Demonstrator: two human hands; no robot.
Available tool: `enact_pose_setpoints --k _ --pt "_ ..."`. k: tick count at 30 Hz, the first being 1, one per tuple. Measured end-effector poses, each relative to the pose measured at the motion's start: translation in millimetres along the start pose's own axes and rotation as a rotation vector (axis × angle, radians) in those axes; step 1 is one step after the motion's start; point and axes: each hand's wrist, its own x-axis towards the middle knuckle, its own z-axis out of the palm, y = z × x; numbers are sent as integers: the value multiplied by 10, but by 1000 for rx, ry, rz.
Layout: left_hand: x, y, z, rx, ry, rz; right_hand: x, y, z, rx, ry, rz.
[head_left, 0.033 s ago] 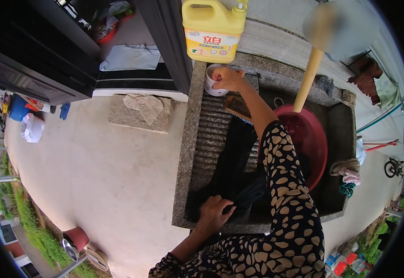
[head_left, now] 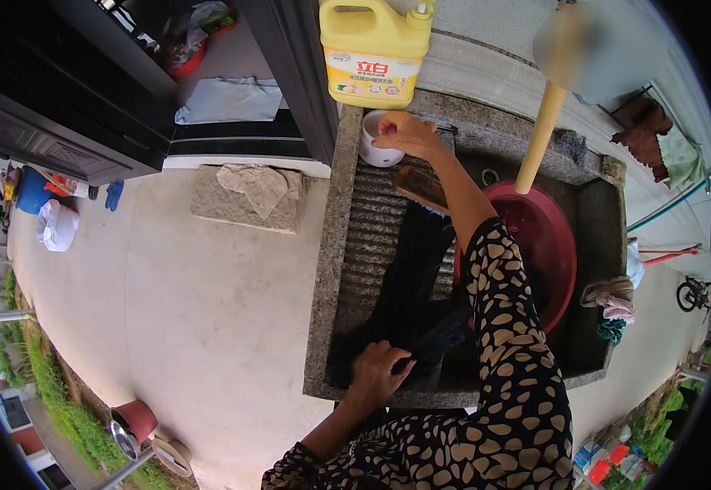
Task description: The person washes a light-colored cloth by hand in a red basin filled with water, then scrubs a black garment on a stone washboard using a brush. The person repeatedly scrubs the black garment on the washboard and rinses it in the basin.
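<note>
My left hand grips a bunch of wet black cloth near the front left of the stone sink. The cloth stretches over the ribbed washboard slope. At the back left corner, a small white cup stands inside the sink. Over its rim is my right hand, fingers bent and drawn together; whatever they hold is too small to make out. Beneath my right forearm lies a wooden scrubbing brush with blue bristles, partly covered by the arm.
A yellow jug stands on the back ledge. In the basin sits a red plastic tub, partly behind my sleeve. A wooden handle slants in from above it. Rags hang over the right edge. A stone block lies left.
My right hand has shifted very slightly to the right above the cup. The left hand stays on the black cloth.
</note>
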Motion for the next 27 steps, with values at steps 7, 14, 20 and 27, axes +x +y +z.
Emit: enact_pose_setpoints --k 7,14,20,27 --pt "-80 86 -142 66 -86 35 -1194 278 -12 1281 -170 245" --pt "-291 94 -122 137 -139 143 -2766 97 1064 78 -3 -299" --pt "-289 81 -107 156 -149 193 -2475 366 862 -206 219 -258" --pt "-320 73 -110 193 -151 207 -2754 -34 1046 323 -314 -214"
